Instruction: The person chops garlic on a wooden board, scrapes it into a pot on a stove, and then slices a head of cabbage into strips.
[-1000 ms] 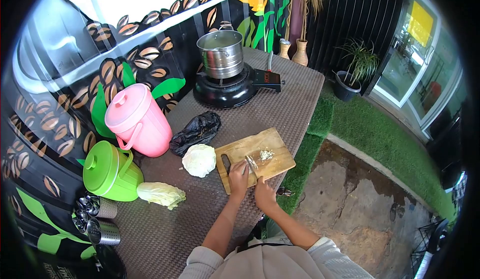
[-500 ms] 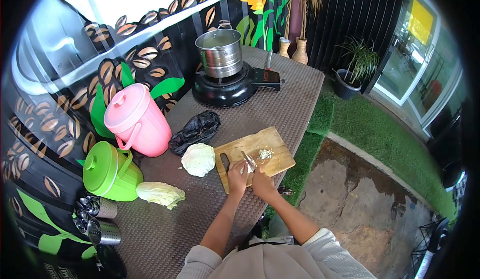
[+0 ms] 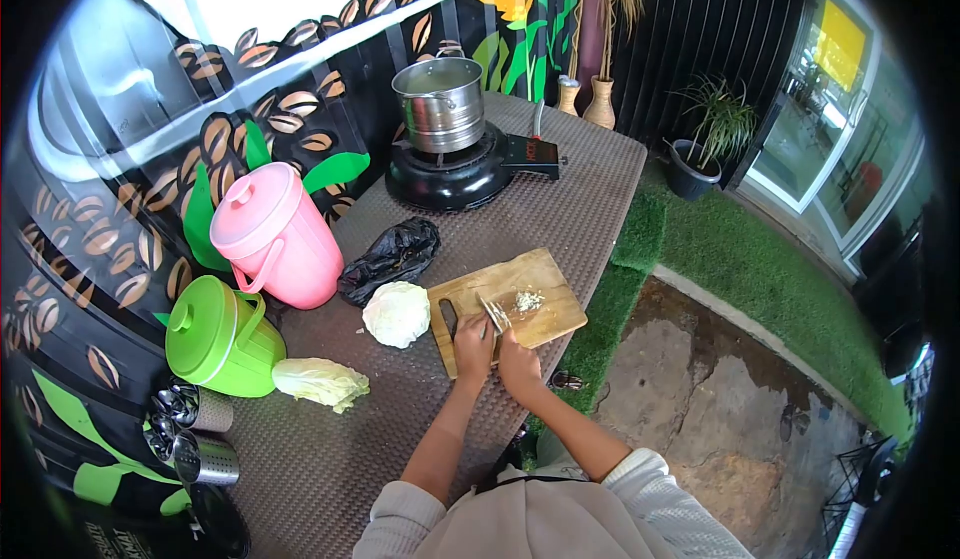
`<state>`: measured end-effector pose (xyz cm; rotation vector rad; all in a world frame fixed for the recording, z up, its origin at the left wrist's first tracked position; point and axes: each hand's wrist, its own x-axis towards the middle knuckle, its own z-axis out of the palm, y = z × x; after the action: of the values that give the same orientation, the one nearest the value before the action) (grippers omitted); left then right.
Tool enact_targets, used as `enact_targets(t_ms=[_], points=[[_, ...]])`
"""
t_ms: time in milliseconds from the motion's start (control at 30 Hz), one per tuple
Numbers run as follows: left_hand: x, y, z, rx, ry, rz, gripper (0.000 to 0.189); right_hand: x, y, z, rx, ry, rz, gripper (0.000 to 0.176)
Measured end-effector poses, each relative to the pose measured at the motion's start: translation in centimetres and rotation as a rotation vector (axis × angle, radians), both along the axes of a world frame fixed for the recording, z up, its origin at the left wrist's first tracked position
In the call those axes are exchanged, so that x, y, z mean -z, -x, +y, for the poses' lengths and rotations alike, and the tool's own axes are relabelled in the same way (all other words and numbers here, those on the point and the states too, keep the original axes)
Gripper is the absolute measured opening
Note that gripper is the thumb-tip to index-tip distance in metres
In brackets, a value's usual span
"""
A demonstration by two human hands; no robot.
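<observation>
A wooden cutting board (image 3: 550, 277) lies on the woven-pattern table, with a small pile of chopped pale pieces (image 3: 528, 302) on it. My right hand (image 3: 518, 367) is closed around the handle end of a knife (image 3: 493, 311), its blade low over the board and pointing up and left. Beside it, my left hand (image 3: 473, 347) is closed at the board's lower left part, fingers close to the blade; what it pinches is too small to make out. A round pale cabbage (image 3: 397, 315) sits just left of the board. Farther left lies a long leafy cabbage (image 3: 320, 383).
Behind the board are a black plastic bag (image 3: 392, 259) and a black stove (image 3: 445, 181) bearing a metal pot (image 3: 438, 109). Pink (image 3: 285, 244) and green (image 3: 225, 344) lidded containers stand at the left, near metal utensil holders (image 3: 207, 459). The table's right edge (image 3: 603, 259) runs past the board.
Both hands have shifted slightly, and the knife blade has moved a little up and left over the board. The view has shifted slightly too.
</observation>
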<state>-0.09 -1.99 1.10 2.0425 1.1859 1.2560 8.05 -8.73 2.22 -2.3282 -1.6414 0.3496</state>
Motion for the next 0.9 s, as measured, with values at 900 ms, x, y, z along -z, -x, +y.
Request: enact_targets(t_ms=[900], points=[[-0.1, -0.3, -0.1, -0.039, 0.023, 0.03, 0.019, -2.0, -1.3, -1.8, -0.085, 0.145, 0.038, 0.032]])
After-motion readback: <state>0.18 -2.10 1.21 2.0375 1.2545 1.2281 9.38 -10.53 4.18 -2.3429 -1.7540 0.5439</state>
